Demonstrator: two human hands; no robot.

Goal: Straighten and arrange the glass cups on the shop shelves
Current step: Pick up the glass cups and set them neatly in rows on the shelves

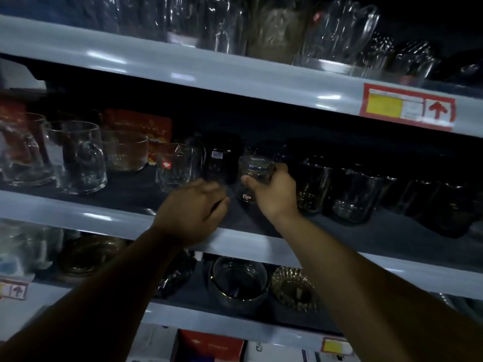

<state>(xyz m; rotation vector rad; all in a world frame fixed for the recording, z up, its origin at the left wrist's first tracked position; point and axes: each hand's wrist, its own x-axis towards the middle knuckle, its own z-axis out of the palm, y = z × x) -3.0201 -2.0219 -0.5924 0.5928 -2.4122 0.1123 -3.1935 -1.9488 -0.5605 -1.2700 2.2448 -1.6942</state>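
Dim shop shelving with pale grey front edges fills my view, and I am reaching both arms up to the middle shelf (pixel 78 212), whose floor is dark. My right hand (pixel 274 194) grips a small clear glass cup (pixel 257 171) from its right side, thumb curled across the front and fingers wrapped behind; the cup stands near the middle of this shelf, its base with a red mark low against the shelf floor, though I cannot tell whether it rests there or is just lifted. My left hand (pixel 193 212) hangs just beside it over the shelf's front edge, back towards me, fingers curled under; I cannot tell whether they hold or touch anything. Just beyond that hand stands a clear glass tumbler with a red diamond sticker (pixel 177 165), and next to it a dark glass with a white sticker (pixel 222 163). Further left are clear glass mugs with handles (pixel 81 158), a wide shallow glass cup (pixel 125 152) and a red box (pixel 141 124) behind them. To the right of my right hand runs a row of clear straight tumblers (pixel 352 197). Tall clear glasses (pixel 224 24) crowd the top shelf (pixel 183 66), which carries a red-framed price label with a yellow patch and red arrow (pixel 407 107). Below, between my forearms, sit a round clear glass bowl (pixel 239 280) and an amber ribbed glass dish (pixel 294 288).
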